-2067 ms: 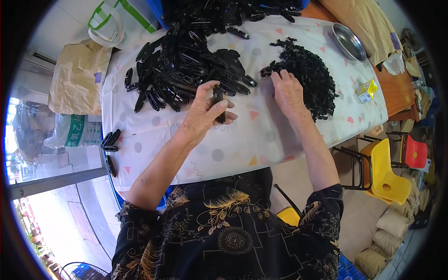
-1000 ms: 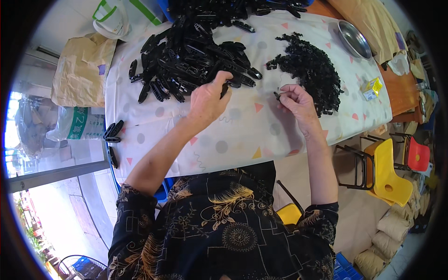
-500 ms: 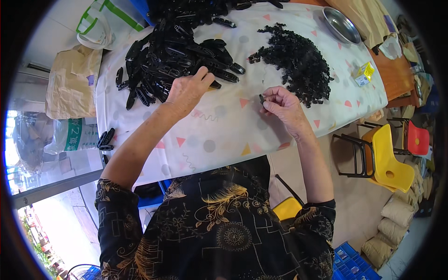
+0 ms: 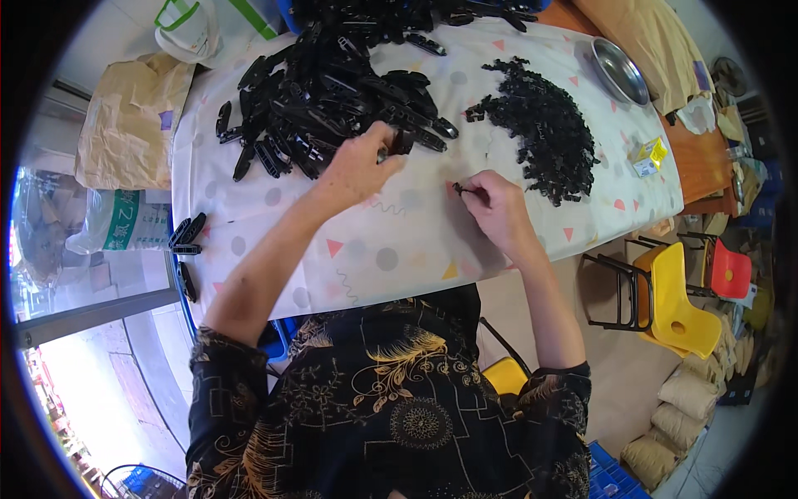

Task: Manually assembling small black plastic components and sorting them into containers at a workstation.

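Observation:
My left hand [image 4: 356, 169] is closed on a long black plastic part [image 4: 401, 143], held just off the near edge of a large heap of similar black parts [image 4: 332, 100]. Between the thumb and fingertips of my right hand [image 4: 501, 214] is a small black plastic piece [image 4: 458, 189]. To the far right of that hand lies a pile of small black pieces [image 4: 553, 137]. The two hands are apart, above the patterned white tablecloth [image 4: 399, 279].
A metal bowl [image 4: 620, 71] and a small yellow box [image 4: 647, 157] stand at the table's right. Several loose black parts [image 4: 187, 235] lie at the left edge. A brown paper bag [image 4: 129, 125] is beyond it. Yellow chairs [image 4: 677, 291] stand on the floor to the right.
My left hand has lifted a long black part from the heap and moved slightly right. My right hand has turned, its small piece now pointing toward the left hand. The view has shifted slightly.

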`<state>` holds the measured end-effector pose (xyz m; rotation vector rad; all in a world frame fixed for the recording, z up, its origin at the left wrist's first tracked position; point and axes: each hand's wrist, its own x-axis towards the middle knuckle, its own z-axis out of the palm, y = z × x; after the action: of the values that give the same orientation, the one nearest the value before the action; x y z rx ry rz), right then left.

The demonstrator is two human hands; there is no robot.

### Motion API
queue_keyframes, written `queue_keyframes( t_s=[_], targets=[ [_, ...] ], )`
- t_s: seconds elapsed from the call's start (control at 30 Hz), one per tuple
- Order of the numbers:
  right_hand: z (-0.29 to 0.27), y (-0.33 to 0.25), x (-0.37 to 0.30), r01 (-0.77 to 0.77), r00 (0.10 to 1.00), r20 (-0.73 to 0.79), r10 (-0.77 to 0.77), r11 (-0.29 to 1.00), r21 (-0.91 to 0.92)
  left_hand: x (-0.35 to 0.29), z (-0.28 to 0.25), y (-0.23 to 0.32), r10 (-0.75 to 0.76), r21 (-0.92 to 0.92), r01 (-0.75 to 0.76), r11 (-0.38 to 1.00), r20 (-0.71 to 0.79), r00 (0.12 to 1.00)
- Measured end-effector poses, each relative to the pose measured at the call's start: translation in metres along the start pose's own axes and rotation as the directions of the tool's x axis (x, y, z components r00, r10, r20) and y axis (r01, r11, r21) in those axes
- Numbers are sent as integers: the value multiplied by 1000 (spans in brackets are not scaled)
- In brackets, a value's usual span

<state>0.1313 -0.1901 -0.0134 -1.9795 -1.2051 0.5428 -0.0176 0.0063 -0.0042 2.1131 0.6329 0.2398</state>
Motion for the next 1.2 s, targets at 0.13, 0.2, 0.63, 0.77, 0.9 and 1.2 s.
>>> queue_keyframes(
  t_s=[0.13,0.2,0.63,0.77,0.9,1.2],
  targets=[
    [13,-13,5,-220,975,134,175,720,659,-29,14,-4,-91,-655,172,736,156,984],
    [17,-22,7,-193,981,140,133,734,651,-38,19,-6,-108,-745,230,626,209,972],
    [5,-79,26,517,835,267,-480,851,-87,-63,16,-16,-47,-863,295,411,303,952],
    [5,-86,33,569,798,320,-511,814,-120,-66,12,-16,-60,-820,287,495,297,953],
    [9,-83,36,574,778,359,-515,816,-74,-70,13,-19,-43,-832,258,490,273,961],
    [32,-63,27,25,955,266,-129,932,361,-74,24,-26,-101,-919,275,283,257,961]
  ],
)
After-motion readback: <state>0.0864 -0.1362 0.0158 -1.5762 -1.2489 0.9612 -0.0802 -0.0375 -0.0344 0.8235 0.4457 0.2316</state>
